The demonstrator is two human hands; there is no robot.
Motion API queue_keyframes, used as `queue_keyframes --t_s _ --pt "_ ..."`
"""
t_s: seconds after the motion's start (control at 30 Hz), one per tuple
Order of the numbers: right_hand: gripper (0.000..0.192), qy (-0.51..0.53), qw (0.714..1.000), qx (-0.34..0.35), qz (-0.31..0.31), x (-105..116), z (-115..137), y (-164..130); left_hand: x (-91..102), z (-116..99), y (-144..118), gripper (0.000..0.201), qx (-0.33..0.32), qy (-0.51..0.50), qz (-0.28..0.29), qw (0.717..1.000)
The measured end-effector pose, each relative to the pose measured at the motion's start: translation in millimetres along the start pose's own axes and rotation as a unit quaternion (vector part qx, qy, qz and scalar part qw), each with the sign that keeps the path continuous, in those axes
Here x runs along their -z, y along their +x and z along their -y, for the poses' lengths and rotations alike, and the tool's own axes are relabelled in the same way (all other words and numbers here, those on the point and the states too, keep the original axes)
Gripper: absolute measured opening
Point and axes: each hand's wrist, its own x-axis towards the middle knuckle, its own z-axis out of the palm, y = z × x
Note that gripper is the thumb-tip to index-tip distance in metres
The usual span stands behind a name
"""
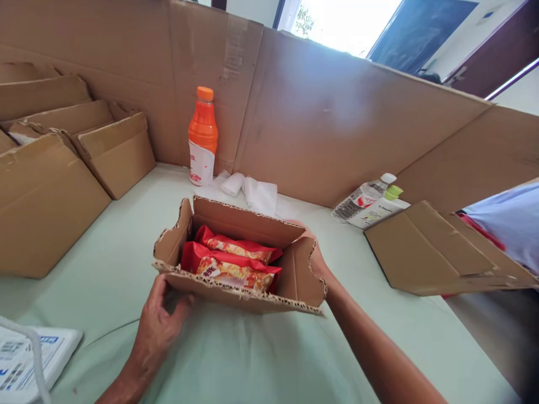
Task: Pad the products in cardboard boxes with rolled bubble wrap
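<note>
An open cardboard box (219, 294) with jagged flaps sits in the middle of a pale green table. Inside it lie two red snack packets (236, 261), side by side. My left hand (158, 322) grips the box's near left corner, thumb under the front flap. At the right end flap is my right hand (320, 265), mostly hidden behind the cardboard, holding that side.
An orange drink bottle (202, 137) stands at the back, with white tissue (252, 191) beside it. A clear water bottle (362, 197) lies at the right, next to a flat cardboard sheet (429, 252). Folded boxes (50, 185) are stacked at the left. Cardboard walls (337, 118) surround the table. Printed papers (25, 359) lie near left.
</note>
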Motion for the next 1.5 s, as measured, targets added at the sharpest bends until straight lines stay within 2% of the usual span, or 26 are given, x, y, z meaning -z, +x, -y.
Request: queue_keyframes --t_s 0.1,0.2,0.27,0.33,0.43,0.5,0.53,0.63,0.73,0.8,0.87,0.93,1.03,1.1,1.13,1.2,1.27,1.37,1.5 --pt "0.043 -0.077 0.995 0.064 0.026 -17.1 -8.8 87.1 -4.2 11.8 -0.9 0.050 -0.003 0.023 -0.022 0.999" --pt "0.044 -0.215 0.957 0.175 0.085 -43.1 -10.6 152.3 -5.2 14.2 -0.1 0.054 -0.002 0.059 -0.046 0.997" --pt "0.033 -0.254 0.938 0.210 0.112 -49.7 -12.7 174.2 -4.5 12.3 0.8 0.058 0.004 0.070 -0.051 0.996" --pt "0.024 -0.262 0.940 0.199 0.088 -39.5 -18.8 177.2 -3.4 10.5 1.4 0.060 0.002 0.067 -0.055 0.996" --pt "0.015 -0.273 0.952 0.131 -0.053 2.3 -37.6 145.5 -2.2 11.1 1.9 0.058 0.000 0.041 -0.040 0.998" --pt "0.013 -0.272 0.949 0.082 -0.138 33.3 -53.6 99.1 -1.6 12.7 2.0 0.058 0.007 0.008 -0.017 1.000" --pt "0.015 -0.271 0.948 0.068 -0.155 45.3 -61.1 69.0 -1.2 13.0 2.0 0.058 0.013 -0.008 -0.008 1.000" --pt "0.014 -0.272 0.952 0.058 -0.128 59.4 -73.4 -37.8 1.5 9.7 1.7 0.057 0.031 -0.040 0.010 0.999" --pt "0.013 -0.283 0.956 0.063 -0.046 52.6 -60.3 -137.8 5.6 1.2 0.7 0.051 0.034 -0.051 0.010 0.998" --pt "0.016 -0.271 0.960 0.069 0.003 52.4 -38.8 -183.0 8.2 -4.3 -0.7 0.050 0.033 -0.056 0.001 0.998" --pt "0.020 -0.243 0.967 0.074 0.024 60.9 -14.7 -206.3 10.7 -8.1 -2.7 0.050 0.035 -0.052 -0.006 0.998" --pt "0.024 -0.204 0.976 0.073 0.014 72.8 6.0 -210.5 13.0 -10.1 -4.9 0.050 0.038 -0.041 -0.015 0.998" --pt "0.020 -0.131 0.990 0.046 -0.025 77.3 27.3 -194.1 16.1 -11.8 -6.7 0.047 0.038 -0.012 -0.017 0.999" --pt "0.027 -0.064 0.998 0.014 -0.014 64.6 37.4 -176.1 17.4 -13.3 -5.8 0.045 0.030 0.021 -0.005 0.999" --pt "0.033 -0.023 1.000 0.000 0.010 54.6 41.9 -166.5 17.4 -14.4 -4.6 0.044 0.024 0.034 0.003 0.999" --pt "0.046 0.060 0.996 -0.023 0.070 32.0 49.4 -148.1 15.5 -17.7 -0.9 0.043 0.014 0.044 0.012 0.999" --pt "0.051 0.119 0.987 -0.047 0.095 12.6 53.6 -131.7 9.5 -22.4 4.8 0.044 0.002 0.041 0.010 0.999" --pt "0.052 0.158 0.980 -0.100 0.065 -3.3 49.5 -108.7 -7.6 -30.3 17.6 0.047 -0.032 0.033 0.006 0.999" --pt "0.053 0.192 0.972 -0.136 0.018 -11.9 31.5 -77.9 -36.4 -37.8 40.8 0.049 -0.079 0.002 0.020 0.997"
